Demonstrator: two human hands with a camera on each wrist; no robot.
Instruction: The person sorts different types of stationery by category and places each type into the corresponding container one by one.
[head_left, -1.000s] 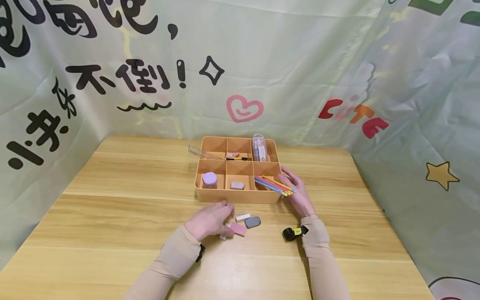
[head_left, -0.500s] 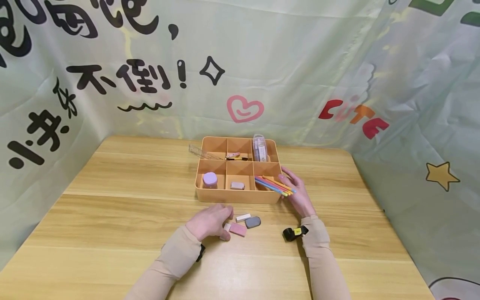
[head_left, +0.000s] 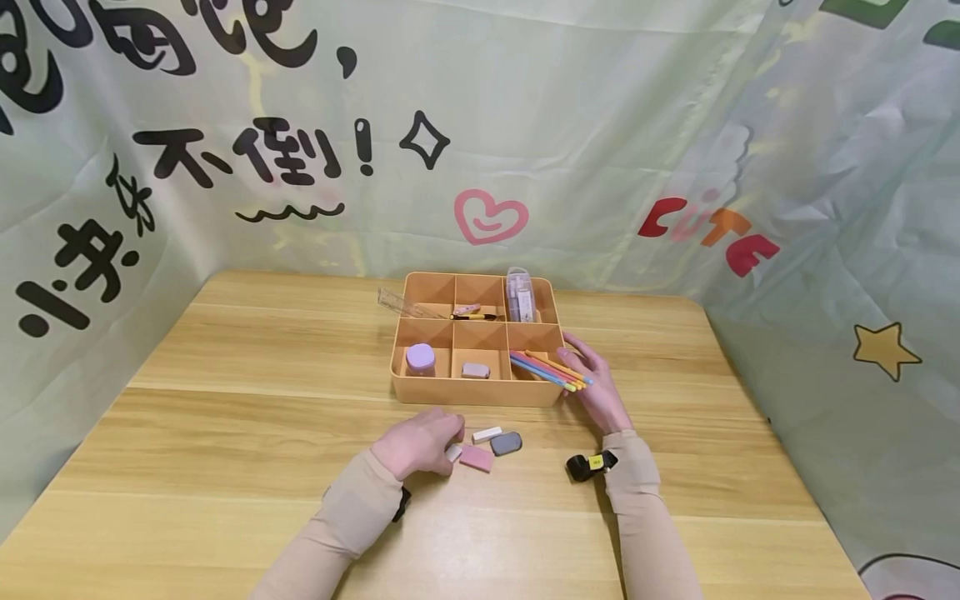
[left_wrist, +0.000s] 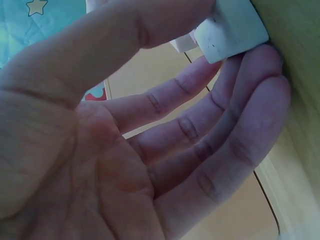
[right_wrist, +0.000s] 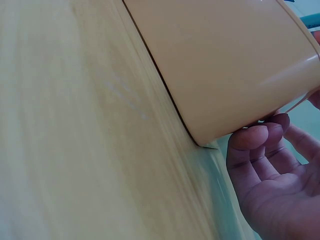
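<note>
My left hand [head_left: 420,442] is low over the table in front of an orange desk organizer [head_left: 472,392]. Its thumb and fingertips pinch a small white eraser [left_wrist: 232,31], mostly covered by the hand in the head view. Just right of it lie a pink eraser [head_left: 476,458], a white eraser [head_left: 487,435] and a grey oval eraser [head_left: 506,443]. At the organizer's right side, my right hand [head_left: 597,392] holds the wall, curled fingers [right_wrist: 247,137] against the outside and thumb near the rim. Colored pencils [head_left: 547,369] lean out of the front right compartment beside it.
The organizer's other compartments hold a purple-lidded jar [head_left: 420,360], a lilac eraser [head_left: 475,371], a clear ruler [head_left: 405,305], a black-and-yellow pen [head_left: 474,317] and a clear case [head_left: 520,296]. Printed cloth [head_left: 585,125] hangs behind the wooden table [head_left: 225,400].
My left thumb has drawn in under the hand and closed on the small white eraser, which has shifted slightly away from me. The right hand and the organizer stay put.
</note>
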